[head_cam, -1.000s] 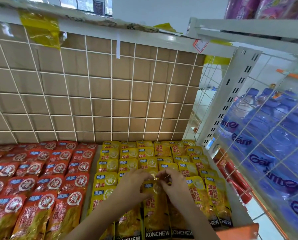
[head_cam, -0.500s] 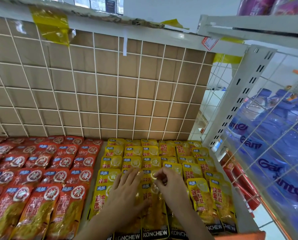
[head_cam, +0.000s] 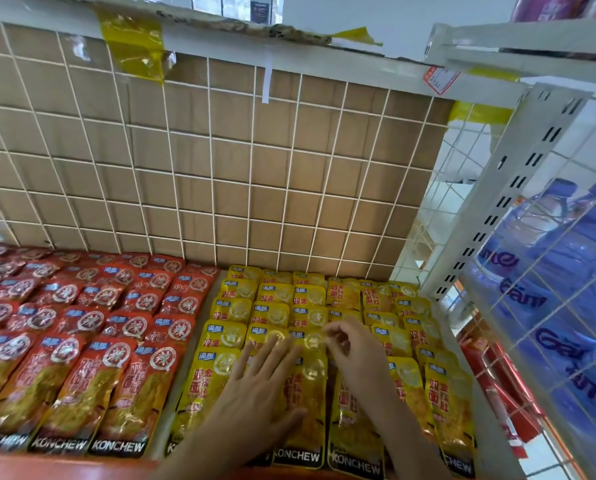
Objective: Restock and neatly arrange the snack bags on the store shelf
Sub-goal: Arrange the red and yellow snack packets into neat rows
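- The yellow bag (head_cam: 307, 403) lies flat at the front of the middle column of the yellow block, its "KONCHEW" band toward the shelf's front edge. It sits directly between the two hands.
- The left hand (head_cam: 255, 389) lies palm down, fingers straight and fanned. It presses on the bags just left of the yellow bag, and its thumb rests across that bag's lower half.
- The right hand (head_cam: 359, 355) is on the bag's right side with its fingers curled. Thumb and forefinger pinch at the top edge of the yellow bag, though blur hides exactly where the overlapping bags divide.
- The yellow snack bags (head_cam: 272, 299) fill the right part of the shelf in overlapping rows that run back to the rear panel, with each bag's top tucked over the next.
- The red snack bags (head_cam: 99, 323) are shingled the same way on the left. A narrow bare strip of shelf separates them from the yellow block.
- The orange front lip (head_cam: 64, 467) runs below the bags.
- Behind them stands a white wire grid (head_cam: 220, 168) over brown cardboard, with yellow tape (head_cam: 134, 43) at its top.
- On the right, a white slotted post (head_cam: 508, 188) stands beside a wire panel that holds back water bottles (head_cam: 549, 271).
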`<state>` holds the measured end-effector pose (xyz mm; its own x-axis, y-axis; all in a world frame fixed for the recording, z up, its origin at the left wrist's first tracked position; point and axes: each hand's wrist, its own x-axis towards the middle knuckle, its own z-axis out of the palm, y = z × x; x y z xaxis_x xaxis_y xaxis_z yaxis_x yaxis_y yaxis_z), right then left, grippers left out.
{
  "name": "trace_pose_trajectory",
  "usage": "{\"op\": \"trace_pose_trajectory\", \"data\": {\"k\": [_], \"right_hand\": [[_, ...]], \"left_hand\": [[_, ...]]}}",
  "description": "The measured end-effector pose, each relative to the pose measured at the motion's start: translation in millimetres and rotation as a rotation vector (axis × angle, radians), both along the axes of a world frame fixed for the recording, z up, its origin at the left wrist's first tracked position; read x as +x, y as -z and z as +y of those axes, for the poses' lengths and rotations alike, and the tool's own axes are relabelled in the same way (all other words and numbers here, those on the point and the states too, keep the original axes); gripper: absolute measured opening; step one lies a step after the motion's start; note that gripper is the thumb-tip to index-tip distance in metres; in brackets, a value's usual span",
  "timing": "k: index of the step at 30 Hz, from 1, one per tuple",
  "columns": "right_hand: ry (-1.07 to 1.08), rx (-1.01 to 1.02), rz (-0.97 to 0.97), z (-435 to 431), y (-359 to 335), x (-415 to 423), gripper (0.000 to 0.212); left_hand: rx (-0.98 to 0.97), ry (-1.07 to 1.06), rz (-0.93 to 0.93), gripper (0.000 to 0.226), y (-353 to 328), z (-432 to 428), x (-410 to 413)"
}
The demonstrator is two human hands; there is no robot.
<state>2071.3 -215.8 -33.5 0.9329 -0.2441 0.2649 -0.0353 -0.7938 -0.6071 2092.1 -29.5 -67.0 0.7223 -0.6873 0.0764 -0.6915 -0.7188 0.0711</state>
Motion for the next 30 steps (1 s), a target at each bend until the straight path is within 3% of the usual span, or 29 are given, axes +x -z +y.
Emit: {"op": "trace_pose_trajectory", "data": {"k": [9, 14, 30], "right_hand": [[-0.083, -0.126, 0.235, -18.1, 1.5, 33.9, 0.024], [-0.112, -0.058, 0.254, -20.6, 4.7, 42.4, 0.011], [-0.093, 0.03, 0.267, -21.9, 6.8, 43.4, 0.006]], "left_hand": [[0.007, 0.07, -0.038, 0.079, 1.2, -2.8, -9.4], [0.013, 0.06, -0.057, 0.082, 0.9, -4.0, -10.2], [-0.035, 0.075, -0.001, 0.084, 4.8, -3.6, -9.8]]}}
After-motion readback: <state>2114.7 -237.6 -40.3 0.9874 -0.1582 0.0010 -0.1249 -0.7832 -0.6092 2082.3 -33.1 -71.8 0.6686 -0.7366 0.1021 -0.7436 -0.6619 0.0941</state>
